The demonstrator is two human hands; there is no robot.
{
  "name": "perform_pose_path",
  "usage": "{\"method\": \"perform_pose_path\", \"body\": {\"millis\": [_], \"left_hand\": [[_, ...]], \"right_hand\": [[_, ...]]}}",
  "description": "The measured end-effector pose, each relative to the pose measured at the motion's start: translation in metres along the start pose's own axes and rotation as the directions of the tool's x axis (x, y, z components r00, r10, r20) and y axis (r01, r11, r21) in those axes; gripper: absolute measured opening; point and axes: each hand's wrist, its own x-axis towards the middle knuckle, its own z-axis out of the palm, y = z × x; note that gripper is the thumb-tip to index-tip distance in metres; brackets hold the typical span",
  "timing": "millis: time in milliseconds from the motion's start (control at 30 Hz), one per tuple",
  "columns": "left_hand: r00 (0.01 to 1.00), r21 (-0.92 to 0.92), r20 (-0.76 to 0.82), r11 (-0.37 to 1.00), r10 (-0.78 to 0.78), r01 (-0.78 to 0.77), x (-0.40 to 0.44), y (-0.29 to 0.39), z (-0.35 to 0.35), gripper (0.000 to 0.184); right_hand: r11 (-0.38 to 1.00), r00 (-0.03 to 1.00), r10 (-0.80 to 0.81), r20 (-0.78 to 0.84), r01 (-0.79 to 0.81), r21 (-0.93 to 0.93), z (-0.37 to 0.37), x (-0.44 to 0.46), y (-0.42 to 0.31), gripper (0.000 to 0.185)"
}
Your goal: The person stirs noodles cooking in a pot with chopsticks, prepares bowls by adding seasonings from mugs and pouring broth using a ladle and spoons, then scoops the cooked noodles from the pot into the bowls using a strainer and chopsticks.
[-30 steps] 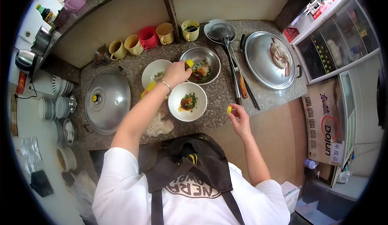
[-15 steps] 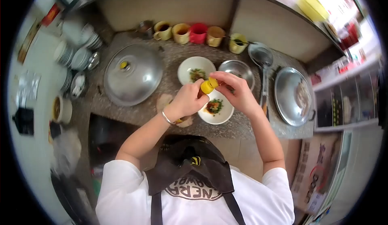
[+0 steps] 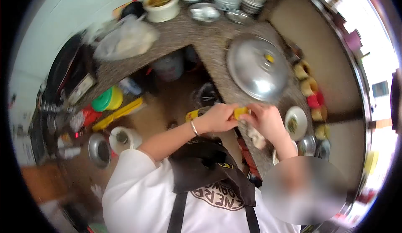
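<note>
My left hand (image 3: 220, 118) is wrapped around a bottle (image 3: 193, 115) with a yellow label, held sideways in front of my apron. A silver bangle circles that wrist. The bottle's yellow cap (image 3: 240, 113) points right, and the fingers of my right hand (image 3: 266, 119) are closed on it. Whether the cap is open or closed cannot be made out. Right of my hands, a white bowl (image 3: 295, 123) with chopped greens stands on the stone counter. A second white bowl (image 3: 275, 157) is mostly hidden behind my right forearm.
A large domed metal lid (image 3: 255, 71) lies on the counter, with several mugs (image 3: 309, 87) along the wall. Stacked dishes (image 3: 226, 0), a pot of reddish-brown liquid (image 3: 162, 13) and a plastic bag (image 3: 125, 40) are at the back. A bucket (image 3: 167, 66) stands below the counter.
My view and body have turned left, away from the bowls. The bottle has moved from above the bowls to beside the counter edge, over the floor. Both hands stay at it.
</note>
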Motion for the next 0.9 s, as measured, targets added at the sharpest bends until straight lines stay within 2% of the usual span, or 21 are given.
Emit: {"method": "perform_pose_path", "body": {"millis": [67,100,133,200,267,333,367,400,433,467,500,533,567,633,667,700,800,867,900], "left_hand": [[0.993,-0.093,0.046,0.990,-0.105,0.109,-0.031,-0.026,-0.041,0.022],[0.996,-0.126,0.019,0.988,-0.087,0.089,-0.048,-0.044,-0.060,0.023],[0.990,-0.173,0.010,0.975,-0.138,0.138,-0.066,-0.062,-0.077,0.023],[0.973,-0.141,-0.074,0.968,-0.218,0.207,-0.101,-0.100,-0.109,0.022],[0.945,-0.139,-0.163,0.954,-0.285,0.264,-0.141,-0.150,-0.130,0.022],[0.900,-0.153,-0.250,0.933,-0.356,0.326,-0.180,-0.193,-0.150,0.021],[0.883,-0.162,-0.300,0.931,-0.361,0.326,-0.201,-0.207,-0.158,0.021],[0.866,-0.163,-0.345,0.932,-0.363,0.325,-0.224,-0.222,-0.165,0.021],[0.856,-0.176,-0.346,0.923,-0.383,0.342,-0.248,-0.241,-0.171,0.021],[0.775,-0.121,-0.430,0.880,-0.463,0.458,-0.272,-0.264,-0.173,0.024],[0.681,-0.079,-0.514,0.819,-0.522,0.568,-0.293,-0.283,-0.177,0.028],[0.606,-0.125,-0.589,0.801,-0.534,0.585,-0.311,-0.301,-0.186,0.028],[0.517,-0.014,-0.679,0.714,-0.521,0.700,-0.336,-0.330,-0.182,0.027],[0.329,-0.072,-0.787,0.608,-0.522,0.791,-0.366,-0.381,-0.188,0.027],[0.328,-0.083,-0.781,0.608,-0.532,0.790,-0.376,-0.403,-0.193,0.027],[0.285,-0.078,-0.805,0.568,-0.521,0.820,-0.382,-0.422,-0.199,0.029],[0.201,-0.065,-0.846,0.470,-0.494,0.880,-0.395,-0.476,-0.211,0.031],[0.165,-0.081,-0.842,0.423,-0.513,0.902,-0.399,-0.503,-0.212,0.033],[0.152,-0.094,-0.832,0.406,-0.534,0.909,-0.400,-0.514,-0.211,0.034]], "right_hand": [[0.990,0.995,-0.100,0.018,0.098,0.106,0.024,0.046,-0.038,0.021],[0.986,0.993,-0.116,0.039,0.110,0.126,0.040,0.069,-0.056,0.021],[0.983,0.991,-0.121,0.061,0.111,0.147,0.057,0.092,-0.073,0.021],[0.980,0.985,-0.144,0.096,0.128,0.154,0.105,0.137,-0.099,0.024],[0.991,0.989,-0.026,0.143,0.006,0.136,0.164,0.181,-0.128,0.030],[1.000,0.983,0.013,0.184,-0.013,-0.003,0.227,0.222,-0.157,0.035],[1.000,0.973,-0.004,0.229,0.004,-0.001,0.260,0.238,-0.169,0.043],[1.000,0.899,-0.004,0.437,0.007,-0.004,0.282,0.255,-0.181,0.049],[1.000,0.875,-0.008,0.485,-0.002,0.020,0.299,0.263,-0.198,0.049],[0.999,0.850,-0.012,0.527,-0.011,0.040,0.312,0.272,-0.215,0.049],[0.989,0.872,-0.067,0.485,-0.007,0.148,0.324,0.277,-0.226,0.048],[0.968,0.893,-0.116,0.436,0.002,0.252,0.334,0.280,-0.233,0.046],[0.940,0.841,-0.105,0.531,-0.090,0.329,0.342,0.287,-0.235,0.044],[0.923,0.821,-0.084,0.564,-0.149,0.355,0.362,0.288,-0.231,0.044],[0.900,0.810,-0.056,0.584,-0.211,0.380,0.370,0.285,-0.225,0.045],[0.903,0.808,-0.045,0.588,-0.219,0.370,0.376,0.281,-0.218,0.045],[0.914,0.745,0.054,0.665,-0.306,0.268,0.386,0.254,-0.186,0.035],[0.848,0.704,0.180,0.688,-0.465,0.254,0.387,0.225,-0.164,0.034],[0.836,0.700,0.223,0.679,-0.495,0.235,0.386,0.208,-0.153,0.034]]}}
